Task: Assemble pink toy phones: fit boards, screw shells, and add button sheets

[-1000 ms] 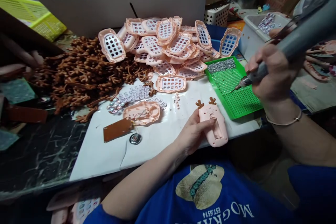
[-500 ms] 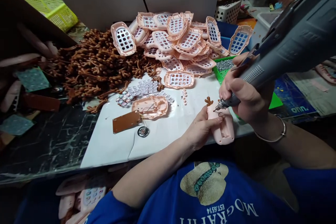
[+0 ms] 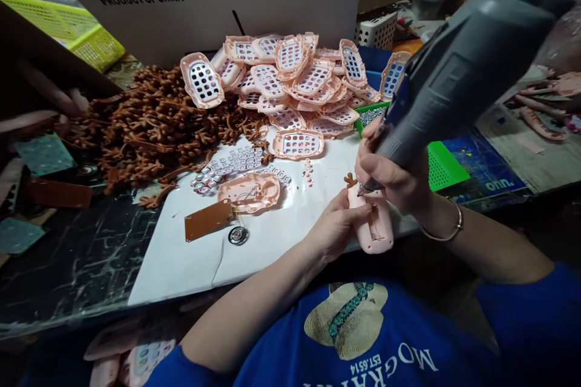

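Observation:
My left hand [image 3: 338, 221] is closed around a pink plastic toy phone casing [image 3: 376, 231], back side up, over the front edge of the white board. A brown antler-shaped piece [image 3: 350, 180] sticks out of its top end. My right hand [image 3: 390, 178] grips a grey electric screwdriver [image 3: 447, 84], slanted down with its tip at the upper part of the casing. The exact contact point is partly hidden by my fingers. Left of my hands lies an open pink half shell [image 3: 249, 192], wired to a brown circuit board [image 3: 209, 221] and a small round speaker [image 3: 238, 235].
Pink front shells [image 3: 313, 75] are heaped at the back beside a pile of brown antler pieces [image 3: 149, 121]. A green tray [image 3: 372, 115] holds small screws. Behind stands a large white carton [image 3: 204, 6]. Keypad pieces [image 3: 240, 158] lie on the white board [image 3: 167, 266].
The screwdriver has tilted more upright, and its tip has come down onto the upper part of the casing. My left hand still holds the casing. The whole view has shifted slightly.

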Demonstrator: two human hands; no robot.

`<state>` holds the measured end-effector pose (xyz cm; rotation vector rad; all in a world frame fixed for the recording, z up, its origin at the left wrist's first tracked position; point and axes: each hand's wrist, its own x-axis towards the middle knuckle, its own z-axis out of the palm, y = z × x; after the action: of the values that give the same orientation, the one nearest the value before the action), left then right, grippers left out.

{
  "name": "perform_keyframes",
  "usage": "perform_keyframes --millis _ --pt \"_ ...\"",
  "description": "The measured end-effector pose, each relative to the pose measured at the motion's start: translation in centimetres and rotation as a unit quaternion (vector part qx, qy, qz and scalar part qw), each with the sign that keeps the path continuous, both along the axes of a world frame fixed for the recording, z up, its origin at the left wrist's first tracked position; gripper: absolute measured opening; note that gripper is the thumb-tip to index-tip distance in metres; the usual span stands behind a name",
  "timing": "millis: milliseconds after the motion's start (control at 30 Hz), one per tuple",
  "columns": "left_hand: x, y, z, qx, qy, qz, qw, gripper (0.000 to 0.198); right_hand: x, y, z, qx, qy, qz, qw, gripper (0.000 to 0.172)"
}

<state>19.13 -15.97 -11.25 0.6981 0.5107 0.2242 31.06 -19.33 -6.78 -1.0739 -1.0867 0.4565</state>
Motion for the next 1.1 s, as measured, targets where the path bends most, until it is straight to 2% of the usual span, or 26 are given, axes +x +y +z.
perform_keyframes --millis 100,200,267,333,400,467,600,767,900,1000,1100 --pt "-0.6 -0.2 0.5 0.011 0.019 -0.006 1.0 0.037 1.5 -0.6 2.1 0.065 0.036 0.0 0.997 0.028" --pt "-2.2 -0.7 0.7 0.015 0.042 -0.062 0.997 0.039 4.8 -1.1 3.0 0.126 -0.003 -0.134 0.983 0.024" --pt "-3.4 -1.3 0.5 -0.018 0.039 -0.142 0.989 0.041 7.5 -1.1 2.3 0.112 -0.045 -0.225 0.967 0.024" --pt "-4.2 -2.0 0.1 -0.072 0.033 -0.216 0.973 0.042 9.9 -0.9 0.9 0.1 -0.069 -0.255 0.959 0.025" --pt "-4.5 -2.6 -0.4 -0.119 0.035 -0.255 0.959 0.044 11.6 -0.6 -0.6 0.113 -0.065 -0.262 0.956 0.028" --pt "-4.4 -2.9 -0.7 -0.137 0.032 -0.26 0.955 0.048 12.5 -0.2 -1.7 0.127 -0.058 -0.271 0.952 0.03" --pt "-3.7 -2.4 -0.5 -0.104 -0.009 -0.203 0.974 0.049 12.9 0.2 -2.5 0.113 -0.087 -0.28 0.949 0.033" --pt "-3.0 -0.8 -0.1 -0.03 -0.039 -0.085 0.995 0.041 13.0 0.2 -2.7 0.116 -0.091 -0.283 0.948 0.033" --pt "-2.3 0.1 0.0 -0.014 -0.027 0.004 1.0 0.037 13.0 0.2 -2.6 0.125 -0.074 -0.281 0.949 0.035" --pt "-1.6 0.4 0.0 -0.02 -0.032 0.044 0.998 0.038 12.2 0.1 -1.3 0.125 -0.066 -0.278 0.95 0.033" --pt "-0.9 0.6 -0.1 -0.031 -0.045 0.078 0.996 0.039 9.7 -0.4 1.0 0.129 -0.039 -0.262 0.956 0.024"
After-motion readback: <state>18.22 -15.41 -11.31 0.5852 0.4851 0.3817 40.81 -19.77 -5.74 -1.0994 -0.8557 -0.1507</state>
